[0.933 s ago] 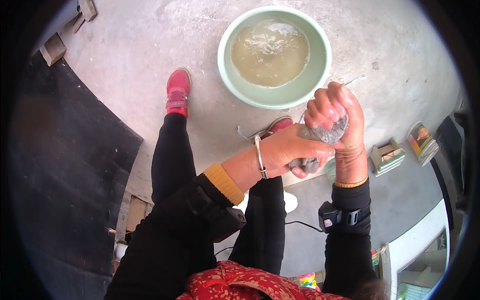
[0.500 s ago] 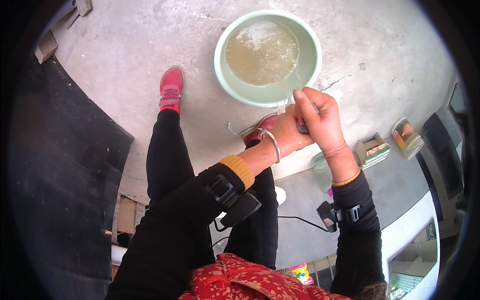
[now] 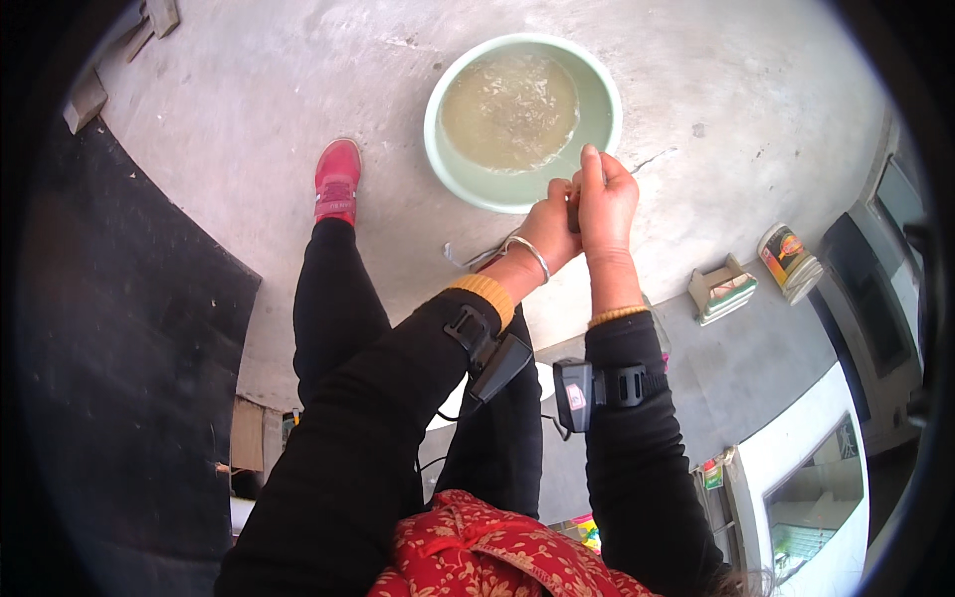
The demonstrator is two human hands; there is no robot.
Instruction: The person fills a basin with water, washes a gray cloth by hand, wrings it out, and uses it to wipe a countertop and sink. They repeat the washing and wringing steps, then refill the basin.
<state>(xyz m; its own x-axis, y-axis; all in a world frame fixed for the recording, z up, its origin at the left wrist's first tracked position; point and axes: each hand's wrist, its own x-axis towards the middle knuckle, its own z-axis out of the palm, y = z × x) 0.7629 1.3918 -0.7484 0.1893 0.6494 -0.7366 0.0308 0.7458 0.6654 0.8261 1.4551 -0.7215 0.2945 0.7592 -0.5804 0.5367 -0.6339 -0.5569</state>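
Note:
Both my hands are closed around a dark grey, wet-looking cloth, of which only a small piece shows between them. My left hand, with a silver bangle at the wrist, grips it from the left. Close against it, my right hand is closed on the same cloth, thumb pointing up and away from me. Just beyond the hands, a pale green basin stands on the floor. Cloudy, brownish water with a rippled surface lies in it. My hands are over the basin's near edge.
My pink shoe is on the concrete floor, left of the basin. A dark panel runs along the left. To the right are a small green-and-white carton and a printed tub. Strapped devices sit on both forearms.
My right hand and forearm have shifted left and turned more upright; my left hand has moved slightly left. Water was running from the hands into the basin before; no stream is plain now.

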